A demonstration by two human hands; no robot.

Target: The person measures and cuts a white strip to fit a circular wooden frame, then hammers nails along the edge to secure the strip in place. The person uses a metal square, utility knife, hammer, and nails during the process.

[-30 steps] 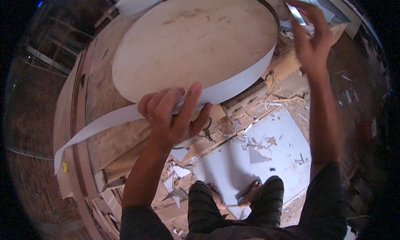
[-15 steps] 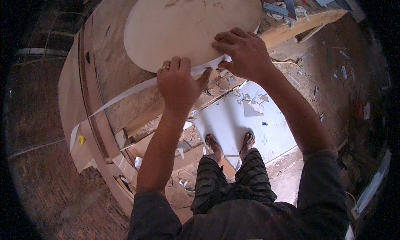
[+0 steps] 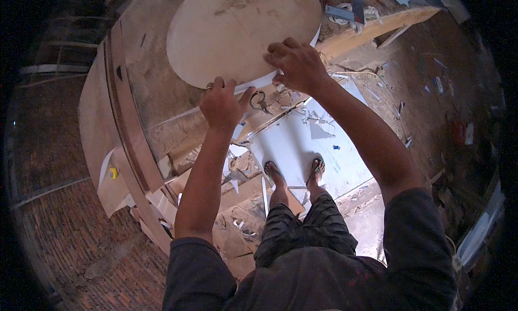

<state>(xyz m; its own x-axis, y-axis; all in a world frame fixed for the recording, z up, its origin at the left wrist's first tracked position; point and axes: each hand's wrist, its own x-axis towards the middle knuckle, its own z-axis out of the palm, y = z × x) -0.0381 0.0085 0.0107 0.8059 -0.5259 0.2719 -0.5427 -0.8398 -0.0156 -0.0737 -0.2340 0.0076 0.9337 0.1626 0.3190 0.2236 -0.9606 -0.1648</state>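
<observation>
Ideally, work leftward, pressing the white strip [image 3: 260, 83] flush to the round board [image 3: 243, 33] along its near edge on the desk [image 3: 145, 68], left hand [image 3: 221, 106] and right hand [image 3: 302, 68] curling fingers [image 3: 279, 49] over, their grip uncertain.

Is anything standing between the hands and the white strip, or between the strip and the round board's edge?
Nothing visible does. The left hand and right hand are both at the white strip, and between them no object shows separating it from the round board. What the hands cover is hidden.
</observation>
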